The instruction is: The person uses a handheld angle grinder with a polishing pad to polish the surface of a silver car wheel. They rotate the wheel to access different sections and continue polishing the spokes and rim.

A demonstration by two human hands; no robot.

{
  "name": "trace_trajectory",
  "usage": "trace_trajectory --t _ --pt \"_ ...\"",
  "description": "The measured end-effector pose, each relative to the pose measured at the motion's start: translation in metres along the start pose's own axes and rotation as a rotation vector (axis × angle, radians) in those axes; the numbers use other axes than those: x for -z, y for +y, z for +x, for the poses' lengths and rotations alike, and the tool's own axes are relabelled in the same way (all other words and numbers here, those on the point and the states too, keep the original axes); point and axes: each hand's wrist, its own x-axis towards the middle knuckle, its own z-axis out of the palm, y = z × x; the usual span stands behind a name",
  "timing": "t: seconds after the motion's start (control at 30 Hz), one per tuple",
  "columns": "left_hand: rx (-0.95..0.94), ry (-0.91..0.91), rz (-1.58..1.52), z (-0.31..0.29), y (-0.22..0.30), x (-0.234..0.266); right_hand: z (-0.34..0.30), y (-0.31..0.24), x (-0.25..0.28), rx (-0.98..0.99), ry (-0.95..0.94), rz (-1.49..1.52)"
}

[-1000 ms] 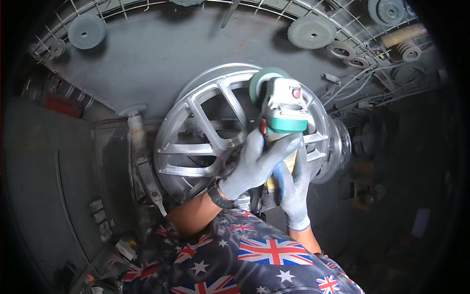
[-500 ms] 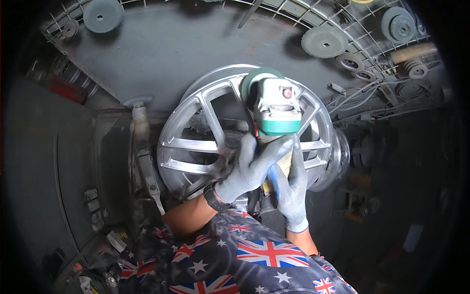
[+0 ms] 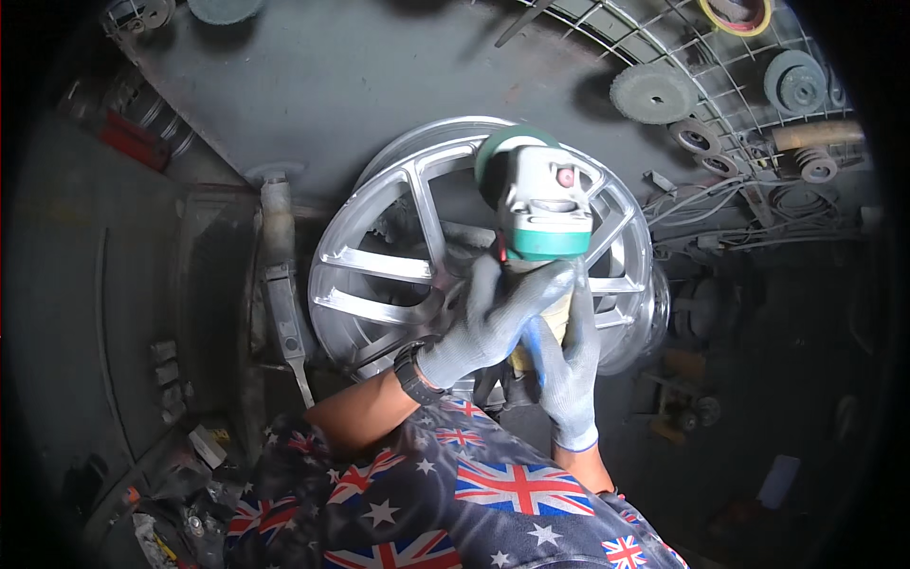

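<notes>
Clasping the white-and-green angle grinder (image 3: 551,213), both gloved hands are on it: left grip (image 3: 486,324) wrapped just below the green band, right grip (image 3: 570,379) folded round the pale yellow handle (image 3: 557,321), a touch further back. Neither is spread; some fingertips are tucked out of my sight, but the tool sits held between the two. And look at the line of it! The long axis runs almost straight out from both grips, away from the person's body, and at its far end sits the green disc (image 3: 488,171), ahead of the left grip. So the left is the nearer hand to that disc, the right the one behind. Beyond and to either side of the grips spreads the big silver wheel (image 3: 379,266), spokes reaching out left and right of them, its far rim dead ahead by the disc. Touching, or just clear? From where I stand, I can't tell; the grinder's head blocks it.
</notes>
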Motion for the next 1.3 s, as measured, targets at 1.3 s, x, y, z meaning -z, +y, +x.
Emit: trace_trajectory --t 1.3 --pt "-0.003 -0.083 -0.039 0.006 -0.005 0.005 0.000 -0.003 -0.006 -0.034 0.042 0.085"
